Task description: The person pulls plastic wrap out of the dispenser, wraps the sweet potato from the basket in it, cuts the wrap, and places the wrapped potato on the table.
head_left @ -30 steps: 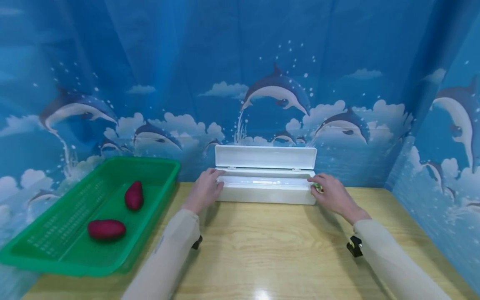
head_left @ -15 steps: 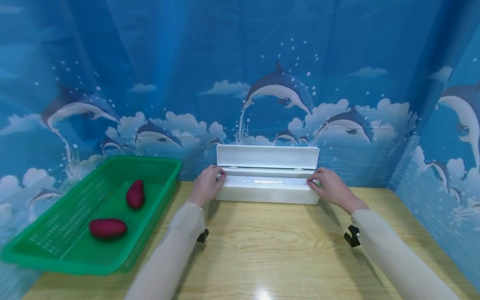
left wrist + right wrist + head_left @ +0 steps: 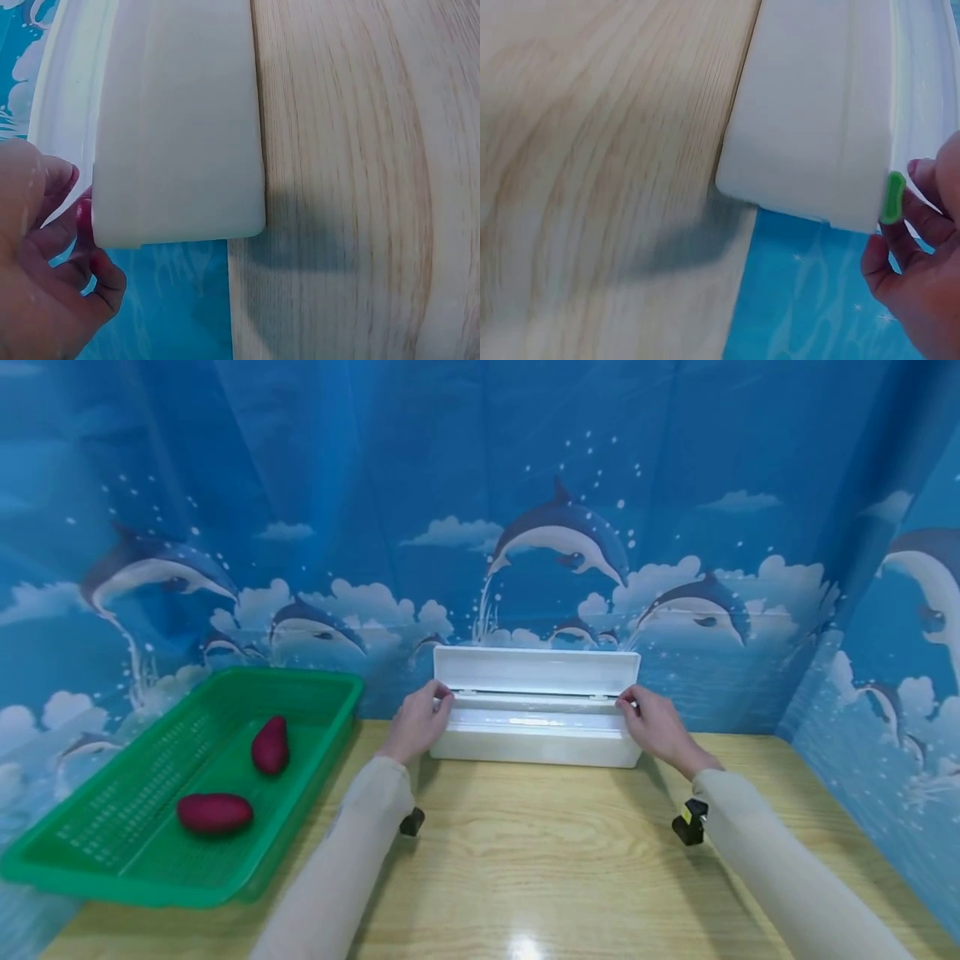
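A long white cling film dispenser box (image 3: 536, 748) lies against the back wall, its hinged lid (image 3: 536, 670) raised. Inside shows the shiny roll of cling film (image 3: 534, 720). At the box's left end, my left hand (image 3: 415, 724) pinches with thumb and curled finger near the hinge line, apparently on the film's edge. My right hand (image 3: 658, 727) does the same at the opposite end. A small green piece (image 3: 893, 198) sits at the box's right corner, beside the right fingers. The film between the hands is transparent and hardly visible.
A green plastic basket (image 3: 352, 710) stands on the left of the wooden table (image 3: 540, 852). In it lie two dark red sweet potatoes, one nearer (image 3: 215, 814) and one farther (image 3: 270, 747). A blue dolphin-print curtain (image 3: 375, 527) lines the back and right side.
Both hands have risen slightly, from the box's front opening toward the hinge line, their fingers closing into pinches. The box, basket and sweet potatoes stay in place.
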A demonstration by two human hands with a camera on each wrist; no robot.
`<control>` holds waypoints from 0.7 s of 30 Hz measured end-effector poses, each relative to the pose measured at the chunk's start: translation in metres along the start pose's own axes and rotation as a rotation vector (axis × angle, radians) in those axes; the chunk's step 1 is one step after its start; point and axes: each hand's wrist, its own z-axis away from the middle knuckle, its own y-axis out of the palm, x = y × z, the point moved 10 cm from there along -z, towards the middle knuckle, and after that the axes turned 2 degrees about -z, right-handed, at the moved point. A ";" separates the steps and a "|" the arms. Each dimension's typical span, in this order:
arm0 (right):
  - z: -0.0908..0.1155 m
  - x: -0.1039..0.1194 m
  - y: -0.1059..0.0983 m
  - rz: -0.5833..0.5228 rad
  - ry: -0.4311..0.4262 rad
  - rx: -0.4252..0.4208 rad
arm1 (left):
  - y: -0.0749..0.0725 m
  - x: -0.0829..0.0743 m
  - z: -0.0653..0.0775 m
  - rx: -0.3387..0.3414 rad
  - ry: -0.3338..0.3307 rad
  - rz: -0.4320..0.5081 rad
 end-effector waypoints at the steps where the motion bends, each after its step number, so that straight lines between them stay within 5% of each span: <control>1: -0.001 -0.002 0.000 -0.024 0.018 -0.008 | 0.000 0.001 0.000 -0.001 -0.003 0.012; 14: -0.003 -0.009 0.005 -0.329 0.167 0.033 | -0.003 0.000 -0.002 -0.037 0.019 0.274; 21: -0.001 -0.017 0.006 -0.388 0.185 0.099 | -0.002 0.007 -0.001 0.027 -0.011 0.333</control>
